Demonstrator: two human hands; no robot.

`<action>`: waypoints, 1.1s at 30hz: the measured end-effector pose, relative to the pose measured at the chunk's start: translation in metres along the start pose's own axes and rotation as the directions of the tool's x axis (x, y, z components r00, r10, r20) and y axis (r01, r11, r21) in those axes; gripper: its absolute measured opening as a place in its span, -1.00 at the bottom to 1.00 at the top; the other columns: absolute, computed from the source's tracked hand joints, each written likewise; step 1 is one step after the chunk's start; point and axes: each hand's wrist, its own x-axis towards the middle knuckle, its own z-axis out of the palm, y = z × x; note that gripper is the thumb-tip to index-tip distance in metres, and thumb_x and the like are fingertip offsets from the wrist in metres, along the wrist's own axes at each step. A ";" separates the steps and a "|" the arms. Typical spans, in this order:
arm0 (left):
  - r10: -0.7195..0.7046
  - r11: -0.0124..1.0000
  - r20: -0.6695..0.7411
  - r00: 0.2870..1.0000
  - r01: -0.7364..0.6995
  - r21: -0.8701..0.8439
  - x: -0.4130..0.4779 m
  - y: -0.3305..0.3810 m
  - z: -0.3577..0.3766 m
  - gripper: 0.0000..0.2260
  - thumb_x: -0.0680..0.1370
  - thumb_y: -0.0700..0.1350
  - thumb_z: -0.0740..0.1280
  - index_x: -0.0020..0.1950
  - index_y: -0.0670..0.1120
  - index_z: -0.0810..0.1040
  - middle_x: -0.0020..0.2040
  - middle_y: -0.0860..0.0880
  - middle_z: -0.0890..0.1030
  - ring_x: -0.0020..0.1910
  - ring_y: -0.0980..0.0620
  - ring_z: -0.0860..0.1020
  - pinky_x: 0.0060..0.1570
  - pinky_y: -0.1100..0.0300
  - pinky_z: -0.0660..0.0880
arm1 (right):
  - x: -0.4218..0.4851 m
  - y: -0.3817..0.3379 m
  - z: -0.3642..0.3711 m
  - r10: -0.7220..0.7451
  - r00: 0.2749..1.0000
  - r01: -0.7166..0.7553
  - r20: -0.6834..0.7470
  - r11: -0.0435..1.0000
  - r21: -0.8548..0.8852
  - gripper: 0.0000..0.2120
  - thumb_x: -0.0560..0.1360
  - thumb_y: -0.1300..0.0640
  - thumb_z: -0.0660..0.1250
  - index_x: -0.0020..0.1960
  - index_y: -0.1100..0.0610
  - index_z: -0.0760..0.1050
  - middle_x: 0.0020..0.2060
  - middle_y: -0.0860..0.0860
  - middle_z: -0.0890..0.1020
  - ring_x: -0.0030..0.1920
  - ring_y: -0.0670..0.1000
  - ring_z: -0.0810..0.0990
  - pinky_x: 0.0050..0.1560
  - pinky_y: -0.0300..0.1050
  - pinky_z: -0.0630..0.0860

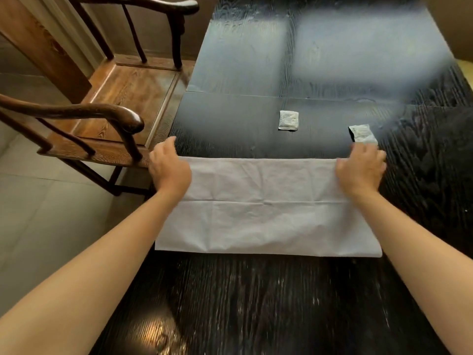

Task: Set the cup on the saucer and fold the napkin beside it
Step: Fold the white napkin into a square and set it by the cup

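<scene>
A white napkin (266, 208) lies spread on the dark wooden table (256, 303), wide from left to right, with a crease running across its middle. My left hand (170, 169) grips the napkin's far left corner. My right hand (362, 169) grips its far right corner. Both hands rest at the napkin's far edge, fingers curled on the cloth. No cup or saucer is in view.
Two small white packets lie beyond the napkin: one (288, 120) near the table's middle, the other (362, 134) just past my right hand. A wooden armchair (110, 103) stands against the table's left edge. Window glare covers the far tabletop.
</scene>
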 end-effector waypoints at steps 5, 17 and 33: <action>0.227 0.963 0.239 0.944 -0.254 0.088 -0.069 0.027 0.044 -0.57 0.62 -0.05 0.02 0.50 0.01 0.11 0.55 -0.03 0.08 0.52 0.00 0.02 0.44 -0.09 -0.17 | -0.081 -0.092 0.044 -0.414 0.875 0.395 0.252 0.910 0.125 -0.52 0.59 0.10 0.08 0.48 0.18 0.13 0.50 0.15 0.16 0.50 0.15 0.07 0.46 0.07 -0.05; 0.131 0.911 0.271 0.954 -0.224 0.346 -0.051 -0.014 0.047 -0.49 0.58 0.16 -0.11 0.52 0.07 -0.01 0.56 0.06 -0.04 0.53 0.03 -0.08 0.45 -0.09 -0.24 | -0.078 -0.011 0.043 -0.231 0.943 0.260 0.238 0.961 -0.097 -0.43 0.54 -0.22 -0.06 0.50 -0.09 0.01 0.54 -0.03 0.03 0.53 0.11 -0.08 0.49 0.14 -0.16; 0.120 0.887 0.310 0.943 -0.242 0.394 -0.121 -0.035 0.022 -0.49 0.59 0.13 -0.13 0.52 0.05 -0.15 0.56 0.03 -0.12 0.52 0.05 -0.15 0.43 -0.10 -0.28 | -0.173 -0.079 0.047 -0.475 0.797 0.494 0.372 0.868 0.050 -0.45 0.58 -0.15 -0.16 0.52 -0.04 -0.18 0.54 -0.04 -0.14 0.52 0.01 -0.25 0.48 0.09 -0.33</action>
